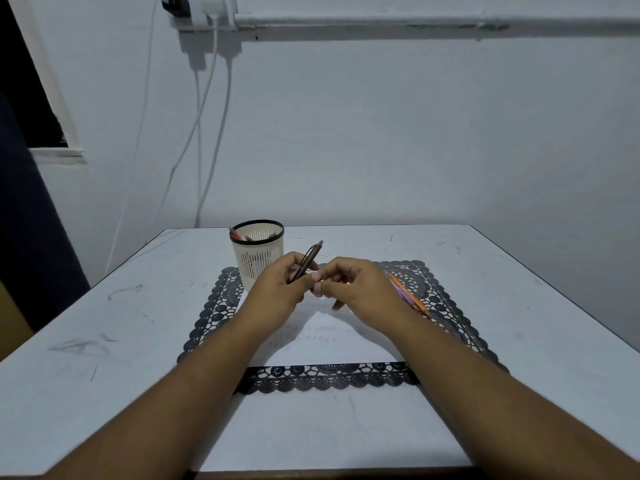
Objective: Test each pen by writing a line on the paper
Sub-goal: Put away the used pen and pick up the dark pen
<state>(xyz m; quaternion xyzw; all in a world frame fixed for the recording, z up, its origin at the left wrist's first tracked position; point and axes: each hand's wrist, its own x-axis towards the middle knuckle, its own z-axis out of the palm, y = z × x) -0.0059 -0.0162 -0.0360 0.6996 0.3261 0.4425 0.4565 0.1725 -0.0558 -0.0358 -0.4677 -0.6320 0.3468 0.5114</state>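
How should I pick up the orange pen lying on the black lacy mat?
Grip the orange pen around the middle of its barrel, thumb on one long side and fingers on the other, coming straight down from above. It lies flat on the mat with another pen close beside it, partly hidden by the right hand, so pinch narrowly.

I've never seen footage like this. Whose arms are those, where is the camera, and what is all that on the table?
No machine here: a person wears one wide-angle camera on the head, looking forward and down, so the arms reaching in are their own. The left hand holds a dark pen tilted, its top end pointing up and away. The right hand meets it at the fingertips, near the pen's lower end. Under the hands lies a sheet of paper with a few faint written lines, on a black lace mat spread on the table. A slotted pen cup stands at the mat's far left corner with more pens inside. Orange and purple pens lie on the mat beside the right hand.
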